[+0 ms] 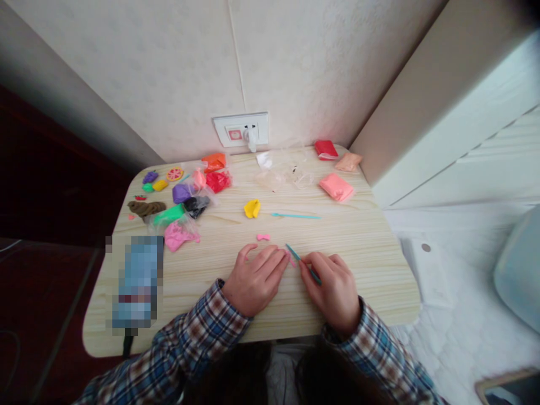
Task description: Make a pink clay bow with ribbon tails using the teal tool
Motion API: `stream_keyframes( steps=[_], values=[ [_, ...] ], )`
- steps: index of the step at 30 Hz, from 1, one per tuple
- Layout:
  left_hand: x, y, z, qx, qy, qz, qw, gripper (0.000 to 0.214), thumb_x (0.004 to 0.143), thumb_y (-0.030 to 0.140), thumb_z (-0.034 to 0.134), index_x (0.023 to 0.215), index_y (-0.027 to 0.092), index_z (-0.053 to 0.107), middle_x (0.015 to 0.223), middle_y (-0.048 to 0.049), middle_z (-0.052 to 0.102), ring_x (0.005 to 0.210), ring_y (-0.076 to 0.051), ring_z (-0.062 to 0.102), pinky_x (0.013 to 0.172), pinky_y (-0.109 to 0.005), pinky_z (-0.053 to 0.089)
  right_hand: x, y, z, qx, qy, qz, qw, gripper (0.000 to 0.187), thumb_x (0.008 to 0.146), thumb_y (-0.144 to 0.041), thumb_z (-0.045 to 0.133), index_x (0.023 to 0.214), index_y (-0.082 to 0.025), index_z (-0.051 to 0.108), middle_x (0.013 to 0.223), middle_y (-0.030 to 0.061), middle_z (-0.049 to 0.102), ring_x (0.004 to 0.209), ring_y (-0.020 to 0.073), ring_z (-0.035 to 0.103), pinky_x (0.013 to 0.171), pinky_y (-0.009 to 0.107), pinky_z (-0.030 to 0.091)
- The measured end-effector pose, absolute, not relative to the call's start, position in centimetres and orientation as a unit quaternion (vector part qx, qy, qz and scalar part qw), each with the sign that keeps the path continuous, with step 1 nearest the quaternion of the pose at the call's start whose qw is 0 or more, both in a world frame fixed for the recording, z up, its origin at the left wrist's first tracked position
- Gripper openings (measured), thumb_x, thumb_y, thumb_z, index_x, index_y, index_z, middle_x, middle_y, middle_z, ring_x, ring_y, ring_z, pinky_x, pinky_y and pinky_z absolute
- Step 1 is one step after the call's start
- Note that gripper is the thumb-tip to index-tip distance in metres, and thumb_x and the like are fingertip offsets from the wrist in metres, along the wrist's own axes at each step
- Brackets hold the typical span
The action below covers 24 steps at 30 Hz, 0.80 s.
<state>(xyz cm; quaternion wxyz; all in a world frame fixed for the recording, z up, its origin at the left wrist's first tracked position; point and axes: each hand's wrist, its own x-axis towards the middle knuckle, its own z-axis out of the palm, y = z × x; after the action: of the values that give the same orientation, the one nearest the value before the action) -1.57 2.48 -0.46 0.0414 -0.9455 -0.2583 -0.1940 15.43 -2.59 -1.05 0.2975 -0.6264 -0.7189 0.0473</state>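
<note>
My right hand [331, 284] is closed around a teal clay modelling tool [293, 251], whose tip points up and to the left. Palm down on the table, my left hand [257, 278] has its fingers stretched out. Its fingertips reach a small strip of pink modelling clay [292, 261] and partly cover it; whether they press on it I cannot tell. Just beyond that hand lies a small pink clay bow [263, 237]. Farther back are a lump of yellow clay [252, 208] and a second, light blue modelling tool [296, 216], lying flat.
On the wood-grain table [358, 242], bags of coloured clay [184, 193] crowd the back left beside small finished clay pieces [174, 174]. A pixelated phone-like device [137, 281] lies at the left. Clear plastic wrappers [287, 175] and clay packs [336, 186] sit toward the wall.
</note>
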Motion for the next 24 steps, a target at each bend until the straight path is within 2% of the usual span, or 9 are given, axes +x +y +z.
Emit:
stream_keyframes(
  steps=[18,24],
  values=[
    [-2.2,1.9,-0.3,-0.949,-0.256,-0.177,0.047,0.034,0.088,0.012,0.045,0.119,0.013,0.057,0.12,-0.0065,0.063,0.112,-0.018,0.053,0.097,-0.04,0.03,16.4,-2.9,-1.0,-0.652,-0.691,0.051,0.31,0.017,0.087,-0.019,0.048,0.07,-0.02,0.052,0.056,-0.0034,0.053,0.052,0.0116,0.047,0.058,0.024,0.033],
    [-2.2,1.7,-0.5,-0.95,-0.245,-0.188,0.052,0.029,0.089,0.013,0.046,0.115,0.015,0.059,0.119,-0.0049,0.065,0.111,-0.017,0.054,0.097,-0.041,0.029,15.8,-3.1,-1.0,-0.641,-0.702,0.05,0.305,0.018,0.087,-0.017,0.048,0.069,-0.02,0.051,0.057,-0.0031,0.054,0.053,0.0118,0.047,0.059,0.024,0.034]
  ],
)
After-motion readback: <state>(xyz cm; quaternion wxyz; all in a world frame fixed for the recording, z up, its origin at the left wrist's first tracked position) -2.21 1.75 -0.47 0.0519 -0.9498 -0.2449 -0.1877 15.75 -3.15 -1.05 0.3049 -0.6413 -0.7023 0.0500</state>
